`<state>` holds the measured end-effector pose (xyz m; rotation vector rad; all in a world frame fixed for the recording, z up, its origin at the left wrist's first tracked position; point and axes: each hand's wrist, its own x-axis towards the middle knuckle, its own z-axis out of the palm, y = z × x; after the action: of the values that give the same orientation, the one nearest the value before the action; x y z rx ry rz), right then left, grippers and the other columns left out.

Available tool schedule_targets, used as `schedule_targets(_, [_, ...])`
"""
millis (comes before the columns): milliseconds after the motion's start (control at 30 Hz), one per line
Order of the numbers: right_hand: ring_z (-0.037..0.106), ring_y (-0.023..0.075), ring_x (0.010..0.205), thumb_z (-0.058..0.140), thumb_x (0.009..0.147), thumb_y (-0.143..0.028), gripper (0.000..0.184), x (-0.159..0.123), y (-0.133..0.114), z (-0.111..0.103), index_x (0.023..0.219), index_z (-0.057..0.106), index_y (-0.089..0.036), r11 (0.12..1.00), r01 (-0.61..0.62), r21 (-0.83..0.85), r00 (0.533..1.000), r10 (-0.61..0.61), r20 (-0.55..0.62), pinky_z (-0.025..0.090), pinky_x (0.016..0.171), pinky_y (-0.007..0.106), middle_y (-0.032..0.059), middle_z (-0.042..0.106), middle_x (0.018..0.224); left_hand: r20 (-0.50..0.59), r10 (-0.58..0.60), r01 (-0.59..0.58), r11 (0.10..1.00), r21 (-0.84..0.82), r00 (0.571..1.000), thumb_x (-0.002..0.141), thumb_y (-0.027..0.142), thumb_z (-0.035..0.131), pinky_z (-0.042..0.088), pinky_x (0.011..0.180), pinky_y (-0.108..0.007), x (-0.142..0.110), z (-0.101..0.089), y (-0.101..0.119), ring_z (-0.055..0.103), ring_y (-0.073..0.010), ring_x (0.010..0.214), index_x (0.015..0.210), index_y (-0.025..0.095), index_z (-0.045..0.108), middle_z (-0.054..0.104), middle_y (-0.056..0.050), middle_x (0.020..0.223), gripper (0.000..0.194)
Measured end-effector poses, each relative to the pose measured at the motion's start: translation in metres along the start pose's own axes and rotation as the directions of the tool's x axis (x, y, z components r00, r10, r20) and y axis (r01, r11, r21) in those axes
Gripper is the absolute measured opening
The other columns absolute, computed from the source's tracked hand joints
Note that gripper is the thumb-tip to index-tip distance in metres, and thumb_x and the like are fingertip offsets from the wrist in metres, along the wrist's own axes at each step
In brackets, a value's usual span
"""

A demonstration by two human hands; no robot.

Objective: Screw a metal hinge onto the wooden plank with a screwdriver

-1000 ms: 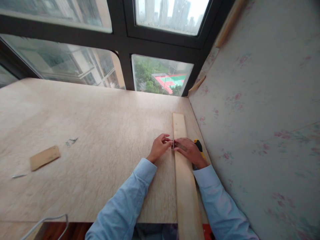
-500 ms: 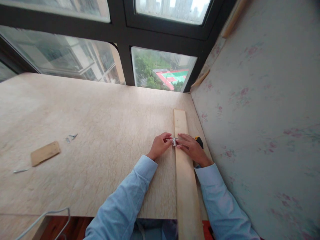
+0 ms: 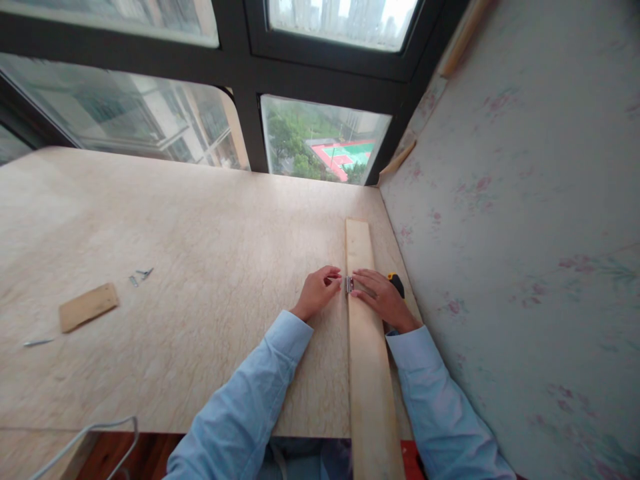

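Note:
A long pale wooden plank (image 3: 369, 373) lies on the table (image 3: 190, 267) along its right side, running away from me. A small metal hinge (image 3: 349, 285) sits at the plank's left edge. My left hand (image 3: 316, 293) is curled beside it, fingertips pinching the hinge from the left. My right hand (image 3: 381, 298) rests on the plank with fingers stretched towards the hinge, pressing it from the right. A yellow and black tool (image 3: 397, 283) lies partly hidden behind my right hand.
A small flat wooden piece (image 3: 89, 306) lies at the left of the table, with a few screws (image 3: 141, 275) and a thin metal piece (image 3: 38, 342) near it. A wallpapered wall (image 3: 510, 233) stands close on the right. Windows (image 3: 320, 143) are behind. A wire frame (image 3: 85, 440) shows bottom left.
Both hands stay at the hinge with only slight finger shifts. The view has tilted a little.

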<state>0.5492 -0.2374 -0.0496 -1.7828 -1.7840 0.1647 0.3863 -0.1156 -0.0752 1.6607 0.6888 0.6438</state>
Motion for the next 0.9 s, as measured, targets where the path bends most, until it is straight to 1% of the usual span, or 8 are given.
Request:
schedule_targets(100, [0.061,0.0285,0.119,0.061,0.091,-0.040,0.036,-0.0002,0.0000,0.0016,0.122,0.067,-0.023,1.000,0.001,-0.003,1.000,-0.001,-0.010,0.048,0.103,0.052,0.0116,0.068,0.124,0.002,0.014,-0.014,1.000,0.026,1.000,0.084,0.017,0.062,0.058,0.072,-0.029,0.0001,-0.0004,-0.0008,0.071,-0.0168,0.080,0.106,0.014,0.067,0.073,-0.009,0.097,0.023])
schedule_targets(300, [0.061,0.0279,0.117,0.061,0.091,-0.038,0.029,-0.0001,-0.0004,0.0028,0.112,0.072,-0.022,1.000,0.024,-0.009,1.000,-0.024,-0.020,0.048,0.103,0.051,0.0120,0.069,0.122,0.024,0.028,-0.030,0.996,0.086,0.999,0.081,0.016,0.062,0.058,0.075,-0.030,-0.0002,-0.0019,0.0003,0.070,-0.0173,0.082,0.108,0.015,0.067,0.074,-0.009,0.101,0.027])
schedule_targets(367, [0.061,0.0281,0.118,0.062,0.090,-0.038,0.029,0.0000,-0.0009,0.0019,0.113,0.072,-0.023,1.000,0.028,-0.006,1.000,-0.028,-0.014,0.048,0.103,0.051,0.0119,0.068,0.123,0.026,0.026,-0.028,0.996,0.088,0.999,0.081,0.018,0.062,0.058,0.074,-0.030,-0.0006,-0.0022,0.0014,0.070,-0.0175,0.082,0.108,0.015,0.067,0.074,-0.009,0.101,0.027])
schedule_targets(533, [0.060,0.0272,0.119,0.062,0.090,-0.038,0.028,-0.0002,-0.0026,0.0006,0.114,0.072,-0.028,1.000,0.011,0.011,1.000,-0.011,-0.008,0.047,0.104,0.050,0.0089,0.068,0.124,0.027,0.031,-0.034,0.996,0.087,0.999,0.081,0.019,0.061,0.057,0.071,-0.028,-0.0018,-0.0029,0.0038,0.070,-0.0176,0.081,0.107,0.015,0.067,0.074,-0.009,0.100,0.027])
schedule_targets(767, [0.059,0.0277,0.120,0.060,0.092,-0.038,0.029,-0.0004,-0.0018,0.0009,0.115,0.071,-0.026,1.000,0.020,0.019,1.000,-0.020,-0.001,0.047,0.104,0.051,0.0106,0.067,0.125,0.023,0.045,-0.048,0.993,0.108,0.999,0.081,0.017,0.061,0.056,0.071,-0.027,-0.0034,-0.0033,0.0021,0.070,-0.0160,0.077,0.106,0.015,0.067,0.074,-0.008,0.099,0.026])
schedule_targets(900, [0.059,0.0274,0.119,0.057,0.093,-0.037,0.029,-0.0005,-0.0007,0.0018,0.115,0.071,-0.024,0.999,0.017,0.033,1.000,-0.017,-0.008,0.047,0.104,0.051,0.0117,0.067,0.124,0.027,0.059,-0.062,0.992,0.113,0.998,0.082,0.018,0.060,0.055,0.071,-0.026,-0.0040,-0.0032,0.0008,0.069,-0.0152,0.076,0.107,0.015,0.066,0.074,-0.008,0.099,0.026])
